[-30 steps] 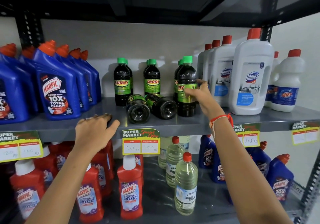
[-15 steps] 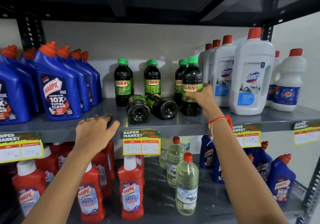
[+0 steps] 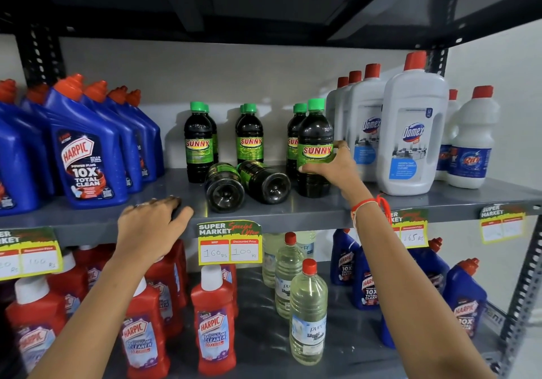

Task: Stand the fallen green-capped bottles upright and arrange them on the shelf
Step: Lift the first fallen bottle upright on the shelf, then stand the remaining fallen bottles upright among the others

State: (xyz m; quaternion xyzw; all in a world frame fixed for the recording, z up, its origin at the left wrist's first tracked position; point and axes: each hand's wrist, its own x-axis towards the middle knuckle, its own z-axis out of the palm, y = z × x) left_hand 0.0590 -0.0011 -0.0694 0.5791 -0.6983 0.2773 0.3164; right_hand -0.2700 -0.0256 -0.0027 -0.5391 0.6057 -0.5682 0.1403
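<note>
On the grey middle shelf (image 3: 293, 207), my right hand (image 3: 331, 166) grips the label of an upright dark SUNNY bottle with a green cap (image 3: 315, 132). Another green-capped bottle (image 3: 293, 135) stands just behind it. Two bottles lie on their sides, bases toward me: the left fallen bottle (image 3: 224, 189) and the right fallen bottle (image 3: 265, 182), side by side. Further back stand more upright ones, a left pair (image 3: 198, 144) and a middle pair (image 3: 249, 138). My left hand (image 3: 152, 226) rests flat on the shelf's front edge, holding nothing.
Blue Harpic bottles (image 3: 85, 155) crowd the shelf's left; white Domex bottles (image 3: 410, 135) and a Rin bottle (image 3: 472, 144) stand on its right. A price tag (image 3: 230, 242) hangs from the edge. Below stand red Harpic bottles (image 3: 215, 323) and clear red-capped bottles (image 3: 308, 314).
My right hand has turned the upright bottle so its SUNNY label faces front, and shifted it slightly right. The left hand and the fallen bottles have stayed put.
</note>
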